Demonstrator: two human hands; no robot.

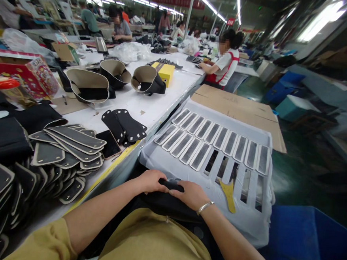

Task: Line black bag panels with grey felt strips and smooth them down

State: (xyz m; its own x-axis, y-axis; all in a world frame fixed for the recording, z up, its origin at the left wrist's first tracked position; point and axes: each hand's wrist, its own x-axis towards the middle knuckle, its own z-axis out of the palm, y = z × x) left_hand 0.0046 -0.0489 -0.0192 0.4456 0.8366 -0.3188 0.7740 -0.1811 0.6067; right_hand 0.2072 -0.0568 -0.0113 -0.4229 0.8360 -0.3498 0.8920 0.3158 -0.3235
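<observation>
My left hand (152,181) and my right hand (192,194) are close together in front of my body. Both are closed on a black folded piece of material (172,184), thumbs on top; its full shape is hidden by my fingers. Just beyond them lies a white cloth-covered board (182,173) with two rows of dark rectangular patches with pale borders (200,155). Nearer the front, bare slots show in the board. A yellow forked piece (228,195) rests on it, right of my right hand.
On the left table are a pile of dark pale-edged pieces (74,141), black panels with white tabs (128,126), a phone (108,144), open bag bodies (87,86) and a yellow box (164,73). A blue bin (297,233) stands right. A co-worker (225,66) sits ahead.
</observation>
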